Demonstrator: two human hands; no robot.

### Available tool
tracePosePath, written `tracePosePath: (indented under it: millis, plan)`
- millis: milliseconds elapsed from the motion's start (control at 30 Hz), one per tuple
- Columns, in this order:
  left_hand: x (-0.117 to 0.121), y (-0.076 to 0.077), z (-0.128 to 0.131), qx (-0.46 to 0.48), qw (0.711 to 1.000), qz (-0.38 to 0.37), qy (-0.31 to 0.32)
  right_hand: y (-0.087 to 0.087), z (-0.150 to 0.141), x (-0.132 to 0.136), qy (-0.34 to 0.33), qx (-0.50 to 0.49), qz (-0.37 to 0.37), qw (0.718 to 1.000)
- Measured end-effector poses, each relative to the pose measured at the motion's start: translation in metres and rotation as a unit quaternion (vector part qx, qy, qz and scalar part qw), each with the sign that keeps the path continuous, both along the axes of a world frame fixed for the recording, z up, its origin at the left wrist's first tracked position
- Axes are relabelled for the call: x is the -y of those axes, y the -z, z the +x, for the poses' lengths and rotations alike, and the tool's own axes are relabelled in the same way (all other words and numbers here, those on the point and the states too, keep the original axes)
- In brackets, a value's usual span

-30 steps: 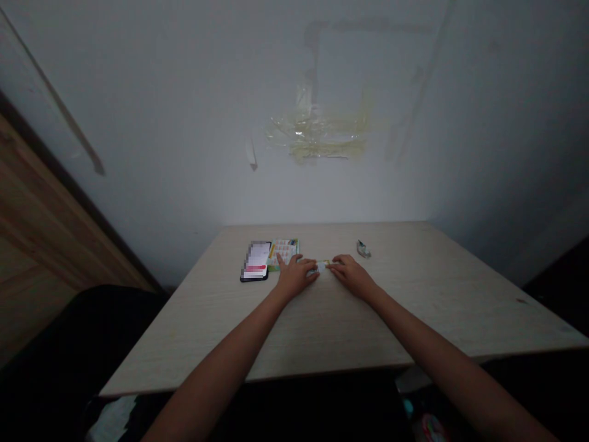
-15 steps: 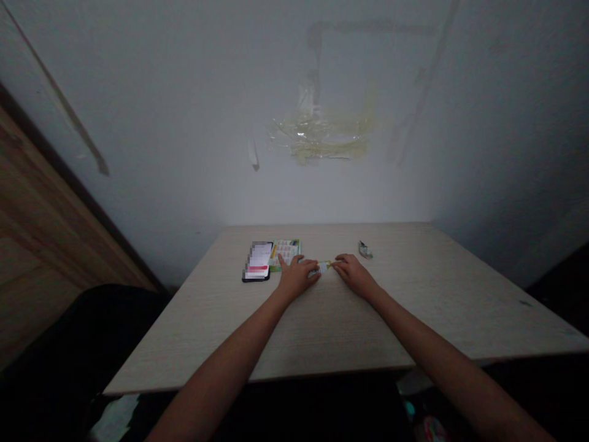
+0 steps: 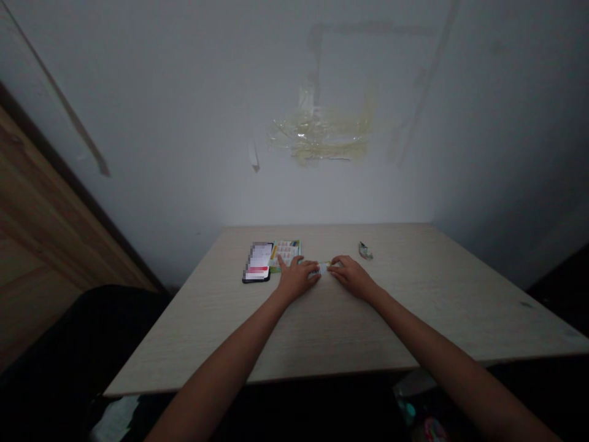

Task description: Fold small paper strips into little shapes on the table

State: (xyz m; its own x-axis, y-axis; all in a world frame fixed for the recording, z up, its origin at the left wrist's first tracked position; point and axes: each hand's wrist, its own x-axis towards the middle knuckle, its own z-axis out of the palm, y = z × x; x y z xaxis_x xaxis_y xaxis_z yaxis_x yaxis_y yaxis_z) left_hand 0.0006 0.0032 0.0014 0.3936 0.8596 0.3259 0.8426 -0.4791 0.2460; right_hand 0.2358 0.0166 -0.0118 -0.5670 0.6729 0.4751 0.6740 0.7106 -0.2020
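A small printed piece of paper (image 3: 323, 269), whitish with a yellow-green edge, lies between my hands over the middle of the table. My left hand (image 3: 296, 279) has its thumb and forefinger closed at the paper's left end, while its other fingers spread toward a printed leaflet (image 3: 288, 250). At the right end, the thumb and fingertips of my right hand (image 3: 353, 276) pinch the paper. Much of the paper is hidden under my fingers. The leaflet, white with green and yellow borders and rows of small pictures, lies just beyond my left hand.
Left of the leaflet lies a phone (image 3: 256, 263) with its screen lit. A small crumpled wrapper-like item (image 3: 365, 250) rests beyond my right hand. The pale wooden table (image 3: 322, 344) meets a wall (image 3: 184, 123) with peeling tape (image 3: 329, 138). A dark shape (image 3: 83, 344) stands at left.
My right fingertips have shifted slightly along the paper, moving right and then back left, covering more of its end. My left hand stays in place. The view has shifted a little.
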Motion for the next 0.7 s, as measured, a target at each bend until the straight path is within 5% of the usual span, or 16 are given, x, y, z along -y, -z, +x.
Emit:
tracePosePath:
  millis: [700]
  plan:
    - [-0.0015, 0.0001, -0.0024, 0.012, 1.000, -0.025, 0.002, 0.0024, 0.0020, -0.0010, 0.056, -0.030, -0.012, 0.998]
